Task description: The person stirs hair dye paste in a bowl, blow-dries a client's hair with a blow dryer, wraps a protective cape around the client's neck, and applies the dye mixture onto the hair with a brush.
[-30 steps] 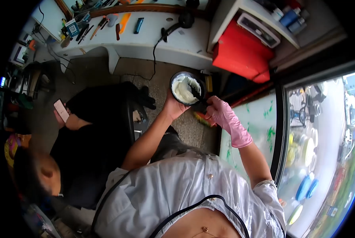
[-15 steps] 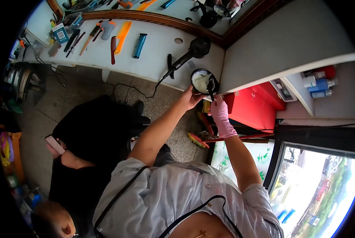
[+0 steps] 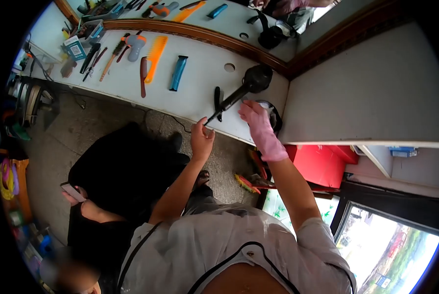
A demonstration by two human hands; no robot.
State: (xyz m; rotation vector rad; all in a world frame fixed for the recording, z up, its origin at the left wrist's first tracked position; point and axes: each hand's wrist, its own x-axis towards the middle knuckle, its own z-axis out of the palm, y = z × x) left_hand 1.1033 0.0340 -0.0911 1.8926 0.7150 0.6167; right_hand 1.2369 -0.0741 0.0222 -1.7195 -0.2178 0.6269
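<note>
My left hand is bare, at the counter's front edge beside the cord end of a black hair dryer. Its thumb and fingers are apart. In a pink glove, my right hand has its fingers curled between the dryer's handle and a black bowl; what they hold, if anything, is hidden. The bowl stands at the counter's right end, mostly covered by the glove, with a little white cream showing inside. A slim black tool lies just left of the dryer handle.
Along the counter lie a blue hair clipper, an orange comb, a brown comb and several brushes. A mirror frame runs behind. At lower left sits a person in a black cape, holding a phone.
The bowl, earlier held in my left hand at the counter edge, now stands on the counter. My left hand has let go and moved left; my right hand has risen over the counter.
</note>
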